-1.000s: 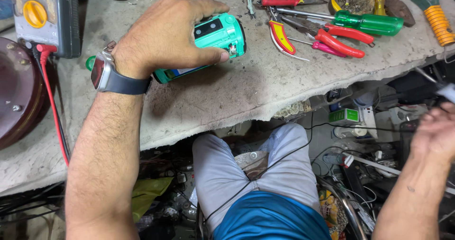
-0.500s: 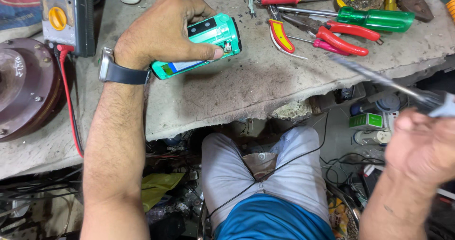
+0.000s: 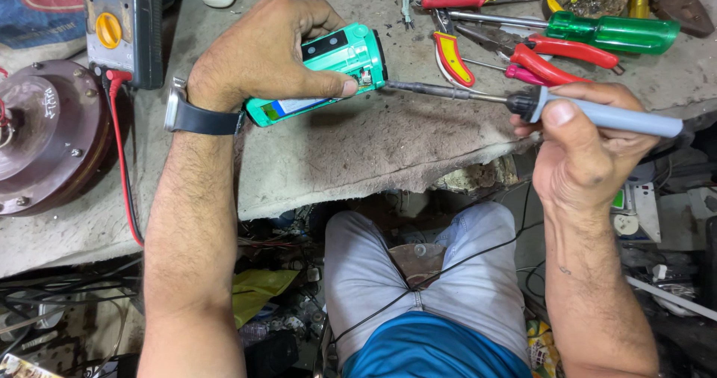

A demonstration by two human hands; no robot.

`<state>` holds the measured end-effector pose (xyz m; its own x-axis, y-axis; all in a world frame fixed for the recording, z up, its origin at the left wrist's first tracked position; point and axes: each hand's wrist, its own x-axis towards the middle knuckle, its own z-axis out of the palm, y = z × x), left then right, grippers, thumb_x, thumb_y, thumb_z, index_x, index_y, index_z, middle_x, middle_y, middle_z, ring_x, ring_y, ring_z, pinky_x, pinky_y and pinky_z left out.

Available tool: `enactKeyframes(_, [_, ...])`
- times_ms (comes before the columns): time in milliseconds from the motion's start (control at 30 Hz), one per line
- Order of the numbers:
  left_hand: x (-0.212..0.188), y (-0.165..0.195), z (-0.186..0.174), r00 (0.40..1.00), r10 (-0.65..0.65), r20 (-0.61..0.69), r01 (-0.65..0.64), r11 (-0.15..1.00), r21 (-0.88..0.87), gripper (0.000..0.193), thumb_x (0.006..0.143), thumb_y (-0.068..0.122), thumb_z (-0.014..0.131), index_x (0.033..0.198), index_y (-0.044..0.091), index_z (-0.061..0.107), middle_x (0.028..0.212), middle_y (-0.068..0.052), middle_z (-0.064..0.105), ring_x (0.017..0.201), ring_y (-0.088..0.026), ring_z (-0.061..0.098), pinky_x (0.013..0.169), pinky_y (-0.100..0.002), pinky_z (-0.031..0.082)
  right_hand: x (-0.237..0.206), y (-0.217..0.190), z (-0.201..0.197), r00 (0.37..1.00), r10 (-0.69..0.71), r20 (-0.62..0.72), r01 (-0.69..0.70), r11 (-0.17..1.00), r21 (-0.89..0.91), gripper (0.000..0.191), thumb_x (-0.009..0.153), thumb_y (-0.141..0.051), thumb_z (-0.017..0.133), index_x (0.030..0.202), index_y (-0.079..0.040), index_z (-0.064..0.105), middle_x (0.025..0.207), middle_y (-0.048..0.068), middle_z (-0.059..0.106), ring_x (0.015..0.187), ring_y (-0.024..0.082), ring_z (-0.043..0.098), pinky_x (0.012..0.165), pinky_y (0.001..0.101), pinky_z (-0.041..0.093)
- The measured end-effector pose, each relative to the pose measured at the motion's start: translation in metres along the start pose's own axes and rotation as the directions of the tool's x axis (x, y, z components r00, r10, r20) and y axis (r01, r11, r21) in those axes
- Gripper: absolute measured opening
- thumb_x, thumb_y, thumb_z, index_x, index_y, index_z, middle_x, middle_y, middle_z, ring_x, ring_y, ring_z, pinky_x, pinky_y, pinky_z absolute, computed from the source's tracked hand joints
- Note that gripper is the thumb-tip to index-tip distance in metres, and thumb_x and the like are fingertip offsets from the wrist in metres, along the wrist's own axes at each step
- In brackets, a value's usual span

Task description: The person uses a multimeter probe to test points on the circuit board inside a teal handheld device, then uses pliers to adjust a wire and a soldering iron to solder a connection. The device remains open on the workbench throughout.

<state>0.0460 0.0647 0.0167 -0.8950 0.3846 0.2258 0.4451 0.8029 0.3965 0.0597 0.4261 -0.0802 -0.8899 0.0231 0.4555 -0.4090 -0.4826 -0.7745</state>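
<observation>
Fingers [image 3: 328, 87] of the left hand [image 3: 258, 53] wrap the green device [image 3: 328, 64], pinned flat on the table [image 3: 388, 143], long axis pointing right. Soldering iron [image 3: 523, 103] lies in line, tip at its open end, right hand [image 3: 586, 150] gripping the grey handle.

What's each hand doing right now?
Left hand: closed on the green device, pinning it to the bench.
Right hand: closed on the soldering iron, tip at the device's end.
</observation>
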Motion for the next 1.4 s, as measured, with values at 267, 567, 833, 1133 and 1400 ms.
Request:
enactKeyframes(267, [0.0,0.0,0.0,1.0,-0.007,-0.013,0.008,0.999,0.032,0.057,0.072,0.043,0.095,0.096,-0.002,0.07,0.078,-0.016,0.069,0.07,-0.028,0.067,0.064,-0.041,0.051,-0.001,0.004,-0.001,0.997,0.031,0.07,-0.023,0.993,-0.114,0.015,0.106,-0.003,0.079,0.104,0.008,0.068,0.09,0.019,0.072,0.073,0.026,0.072,0.069,0.0391,0.063])
enactKeyframes(567, [-0.005,-0.005,-0.001,0.998,0.03,-0.053,-0.031,0.999,-0.022,0.06,0.07,0.042,0.093,0.109,0.0,0.074,0.09,-0.017,0.074,0.08,-0.03,0.072,0.072,-0.04,0.056,-0.001,0.006,0.006,0.997,0.027,0.072,-0.013,0.981,-0.191,0.019,0.106,-0.008,0.082,0.105,0.007,0.07,0.09,0.018,0.072,0.071,0.024,0.07,0.067,0.0382,0.063])
enactKeyframes(833, [-0.008,0.001,-0.003,0.994,0.082,-0.068,-0.085,0.996,-0.037,0.058,0.071,0.039,0.093,0.112,0.002,0.076,0.094,-0.016,0.075,0.085,-0.029,0.073,0.076,-0.039,0.057,0.0,0.004,0.009,0.997,-0.003,0.079,0.014,0.991,-0.133,0.02,0.107,-0.008,0.08,0.102,0.007,0.068,0.086,0.017,0.068,0.069,0.024,0.068,0.067,0.0426,0.064])
enactKeyframes(1133, [-0.002,0.02,-0.004,0.995,0.065,0.077,-0.06,0.996,-0.073,0.06,0.071,0.033,0.095,0.117,0.002,0.073,0.099,-0.013,0.077,0.087,-0.022,0.075,0.081,-0.033,0.058,-0.008,0.019,-0.027,0.985,-0.154,-0.076,0.158,0.986,0.061,0.023,0.092,-0.008,0.073,0.095,0.01,0.059,0.081,0.02,0.057,0.064,0.029,0.057,0.064,0.0411,0.058])
enactKeyframes(1400, [0.008,0.029,0.003,0.985,-0.033,0.167,0.069,0.974,-0.215,0.06,0.076,0.023,0.097,0.125,-0.001,0.071,0.109,-0.007,0.076,0.099,-0.009,0.071,0.093,-0.027,0.059,-0.015,0.03,-0.044,0.984,-0.178,0.012,0.178,0.984,-0.02,0.024,0.093,-0.011,0.075,0.095,0.007,0.059,0.084,0.021,0.066,0.064,0.023,0.063,0.061,0.031,0.056])
